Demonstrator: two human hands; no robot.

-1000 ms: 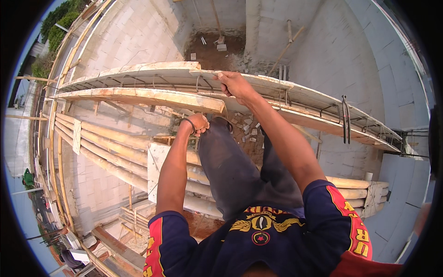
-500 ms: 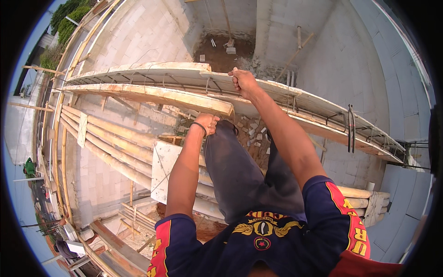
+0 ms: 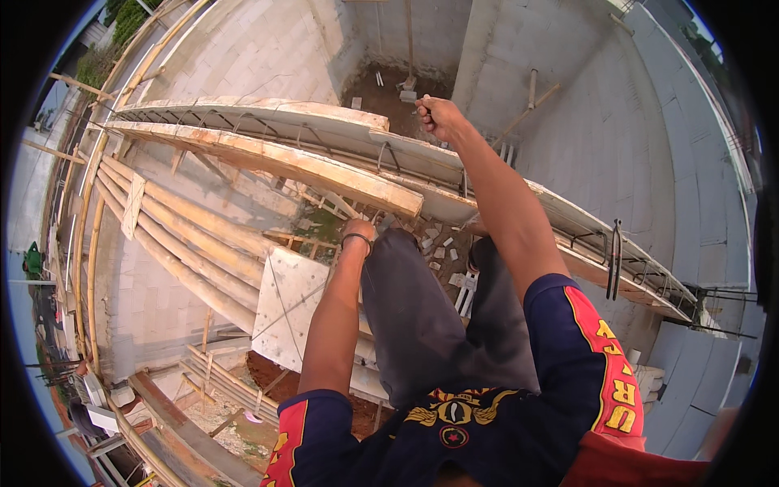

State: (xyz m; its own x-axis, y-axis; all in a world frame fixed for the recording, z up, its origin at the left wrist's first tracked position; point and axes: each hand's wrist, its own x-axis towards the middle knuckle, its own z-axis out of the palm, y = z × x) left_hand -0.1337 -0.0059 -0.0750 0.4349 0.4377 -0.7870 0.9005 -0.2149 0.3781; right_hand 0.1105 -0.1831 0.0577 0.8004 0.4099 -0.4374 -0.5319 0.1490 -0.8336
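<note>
1. Looking straight down from a height onto a building site: a long wooden formwork trough with steel reinforcement bars inside runs from upper left to lower right across the view.
2. Right hand: raised above the far side of the trough, fingers curled into a tight fist. A small dark bit shows at the left of the fist; too small to tell what it is, so whether the fist grips anything cannot be told.
3. Left hand: down by the near board of the trough, just under its ragged right end. A dark band sits on the wrist. Fingers are hidden behind the wrist and the board edge, so I cannot tell how far open this hand is or whether it has hold of anything.
4. Near board: pale timber, lies along the front of the trough, ends close above the left hand.
5. Person's legs in grey trousers hang or stand below the trough, between both arms; dark blue shirt with red sleeve trim at the lower edge.
6. Below left: a bundle of long bamboo poles slants across a block wall, with a pale square panel just beside the left forearm.
7. Right of the trough: a dark looped steel tie stands upright on the formwork, well apart from both hands.
8. Grey block walls enclose a deep room beneath, rubble on its floor.
</note>
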